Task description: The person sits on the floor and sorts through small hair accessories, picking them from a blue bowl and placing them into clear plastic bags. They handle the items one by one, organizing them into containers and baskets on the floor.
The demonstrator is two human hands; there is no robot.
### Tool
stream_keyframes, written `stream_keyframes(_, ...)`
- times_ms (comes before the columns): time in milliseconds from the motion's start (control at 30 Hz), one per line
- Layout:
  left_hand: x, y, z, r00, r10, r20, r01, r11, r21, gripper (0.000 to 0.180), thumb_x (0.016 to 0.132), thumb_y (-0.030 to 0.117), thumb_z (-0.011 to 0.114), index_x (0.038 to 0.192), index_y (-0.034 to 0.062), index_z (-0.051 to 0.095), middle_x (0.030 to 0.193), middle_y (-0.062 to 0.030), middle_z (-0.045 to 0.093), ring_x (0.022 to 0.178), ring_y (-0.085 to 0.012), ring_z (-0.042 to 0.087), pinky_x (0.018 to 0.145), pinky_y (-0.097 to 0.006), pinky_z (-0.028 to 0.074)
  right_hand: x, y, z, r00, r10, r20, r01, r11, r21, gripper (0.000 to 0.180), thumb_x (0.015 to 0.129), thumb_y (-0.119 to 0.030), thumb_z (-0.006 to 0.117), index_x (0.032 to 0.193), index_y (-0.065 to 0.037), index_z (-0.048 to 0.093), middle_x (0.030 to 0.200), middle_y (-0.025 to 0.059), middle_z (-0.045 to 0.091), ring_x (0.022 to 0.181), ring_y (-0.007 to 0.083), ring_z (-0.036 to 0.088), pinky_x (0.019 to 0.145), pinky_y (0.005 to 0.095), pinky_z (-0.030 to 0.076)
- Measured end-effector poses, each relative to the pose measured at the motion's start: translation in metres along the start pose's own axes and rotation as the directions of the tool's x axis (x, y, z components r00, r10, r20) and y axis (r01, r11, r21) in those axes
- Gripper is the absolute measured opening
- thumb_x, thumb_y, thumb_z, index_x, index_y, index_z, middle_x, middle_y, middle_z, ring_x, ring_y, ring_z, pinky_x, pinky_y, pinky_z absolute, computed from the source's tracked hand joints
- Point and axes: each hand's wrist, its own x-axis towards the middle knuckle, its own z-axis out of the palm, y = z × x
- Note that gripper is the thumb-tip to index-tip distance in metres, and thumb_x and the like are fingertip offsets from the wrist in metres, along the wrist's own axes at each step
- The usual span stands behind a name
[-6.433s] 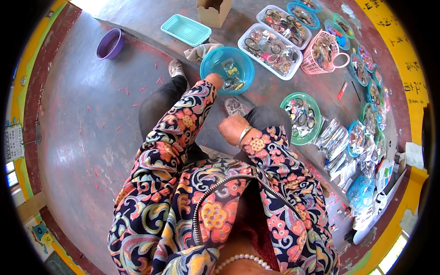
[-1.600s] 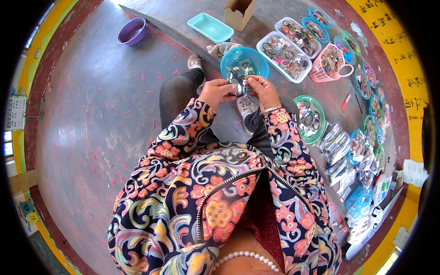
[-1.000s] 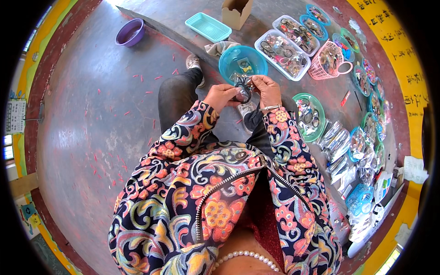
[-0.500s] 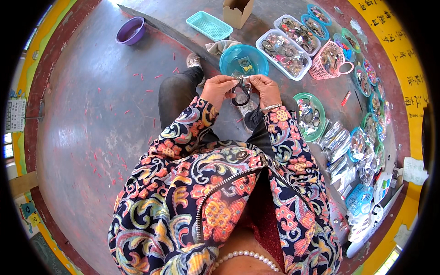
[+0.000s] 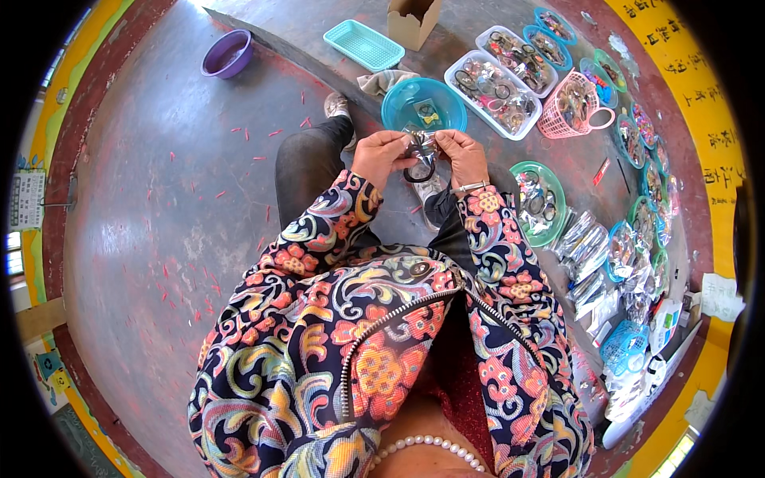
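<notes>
One broad grey floor (image 5: 159, 183) is filling the view, its widest open room stretching out at the person's left. Across it a dark step edge (image 5: 275, 54) is running diagonally from the upper left toward the feet. A floral jacket (image 5: 319, 334) is taking up the lower middle, both sleeves reaching forward. Silver packets (image 5: 582, 243) are piling up at the right, crowding that side. Two white trays (image 5: 482, 115) are lying side by side at the upper right, long rims adjoining. Just beyond the hands, a teal basin (image 5: 402, 99) is sitting with its round rim near the closer tray. A mint tray (image 5: 365, 44) is lying farther off, past a cloth (image 5: 382, 82). A green basin (image 5: 544, 238) is resting just beside the right knee, narrowing the room there. A pink basket (image 5: 550, 123) is standing by the trays, while a purple basin (image 5: 227, 68) is standing well apart at the left.

The left hand (image 5: 378, 159) and right hand (image 5: 466, 159) are each pinching narrowly, together holding a shiny clear wrapper (image 5: 422, 143). A black loop (image 5: 420, 170) is hanging at it, between the hands and in front of the basin's near rim. Small red scraps (image 5: 221, 194) are dotting the left floor.
</notes>
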Motion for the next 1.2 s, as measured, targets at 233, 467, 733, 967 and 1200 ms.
stream_keyframes(233, 0.000, 0.004, 0.003, 1.000, 0.008, -0.009, -0.008, 1.000, 0.000, 0.019, 0.083, 0.015, 0.055, 0.093, -0.0013, 0.055, 0.078, -0.0054, 0.056, 0.068, -0.0143, 0.059, 0.060, -0.025, 0.053, -0.002, -0.002, 0.002, 1.000, 0.005, 0.018, -0.005, 1.000, 0.025, 0.014, 0.082, -0.015, 0.057, 0.081, -0.002, 0.062, 0.071, 0.0014, 0.061, 0.061, 0.0054, 0.051, 0.056, 0.0187, 0.040)
stream_keyframes(467, -0.002, 0.008, 0.005, 0.998, 0.003, -0.061, 0.000, 0.999, 0.046, 0.017, 0.082, 0.015, 0.056, 0.089, -0.0004, 0.057, 0.077, -0.0058, 0.058, 0.065, -0.0128, 0.057, 0.057, -0.025, 0.052, -0.003, -0.003, 0.003, 0.999, 0.010, 0.034, -0.009, 0.999, -0.037, 0.014, 0.082, -0.015, 0.058, 0.080, -0.002, 0.062, 0.072, 0.0021, 0.061, 0.060, 0.0058, 0.051, 0.055, 0.0188, 0.040)
stream_keyframes(733, 0.003, 0.002, -0.001, 0.999, 0.034, -0.030, -0.034, 0.999, 0.006, 0.017, 0.082, 0.016, 0.056, 0.085, -0.0001, 0.058, 0.077, -0.0056, 0.058, 0.068, -0.0122, 0.057, 0.061, -0.026, 0.051, -0.002, -0.001, 0.001, 0.999, -0.004, 0.054, 0.008, 0.996, -0.088, 0.016, 0.082, -0.017, 0.057, 0.082, -0.002, 0.063, 0.074, 0.0015, 0.062, 0.061, 0.0050, 0.052, 0.052, 0.0184, 0.040)
stream_keyframes(967, 0.011, 0.001, -0.011, 0.988, 0.070, -0.140, -0.058, 0.994, 0.090, 0.024, 0.087, 0.024, 0.049, 0.086, 0.0010, 0.058, 0.083, -0.0081, 0.061, 0.074, -0.0128, 0.057, 0.056, -0.022, 0.047, -0.005, -0.002, 0.005, 0.988, -0.151, -0.016, 0.147, 0.981, -0.129, 0.013, 0.082, -0.013, 0.058, 0.084, -0.001, 0.063, 0.076, 0.0024, 0.062, 0.064, 0.0062, 0.054, 0.055, 0.0188, 0.042)
stream_keyframes(1200, 0.006, 0.013, -0.016, 0.966, -0.250, 0.065, 0.254, 0.966, -0.051, 0.044, 0.086, 0.043, 0.045, 0.086, 0.0008, 0.058, 0.076, -0.0074, 0.060, 0.063, -0.0130, 0.055, 0.048, -0.023, 0.037, -0.023, -0.012, 0.015, 0.707, -0.606, 0.364, 0.694, 0.496, -0.522, 0.012, 0.074, -0.003, 0.060, 0.085, -0.004, 0.063, 0.091, 0.0106, 0.061, 0.087, 0.0229, 0.058, 0.076, 0.0300, 0.045)
